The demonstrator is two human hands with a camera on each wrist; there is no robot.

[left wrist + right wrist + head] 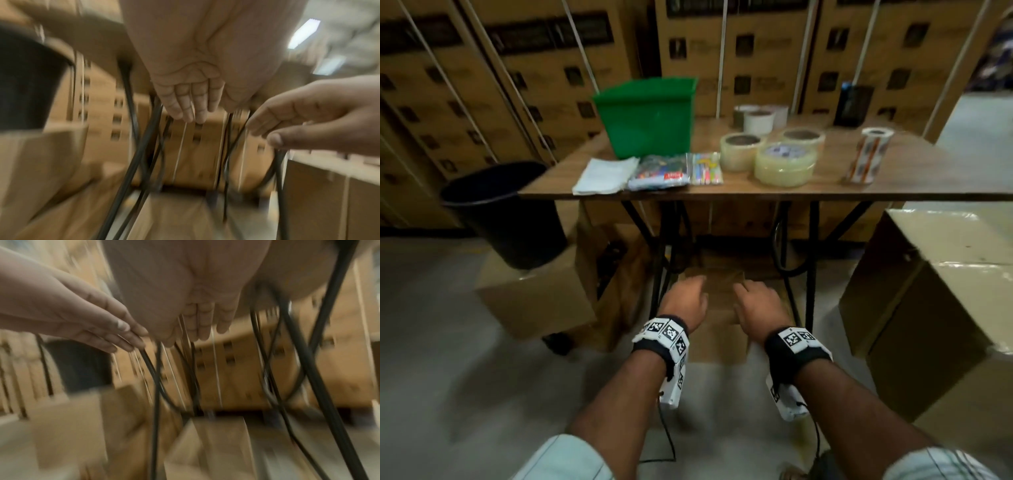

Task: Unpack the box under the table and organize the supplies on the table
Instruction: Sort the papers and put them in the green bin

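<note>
The box [717,301] sits on the floor under the table [914,171], between the black legs, flaps apparently open; its contents cannot be made out through the blur. Step in hand, as judged: another reach into the box, with much of the unpacking apparently done, since supplies are already laid on the tabletop. The left hand [685,299] and the right hand [758,306] are held side by side just above the box opening, fingers extended and relaxed, nothing gripped in either; contact with the cardboard cannot be confirmed. In the left wrist view the fingers [185,104] are seen straight and pointing down between the table legs; the same is seen in the right wrist view [202,324]. Next move, as judged: both hands to be lowered into the opening, an item gripped, lifted clear of the legs and the table edge, then placed beside like items. Counts on the table: three clear tape rolls [786,164] grouped at centre; at least two, possibly three, white rolls [758,121] behind them, the count being uncertain; one printed roll [868,154] standing upright at right; one pack of markers [707,168]; one multicoloured packet [659,171] touching it; one white flat packet [606,174] at the left end; one green bin [645,116]; one dark holder [854,104] at the rear. Off the table: one black waste bin [506,212] at left, one large carton [941,301] at right, stacked cartons [544,68] behind.
</note>
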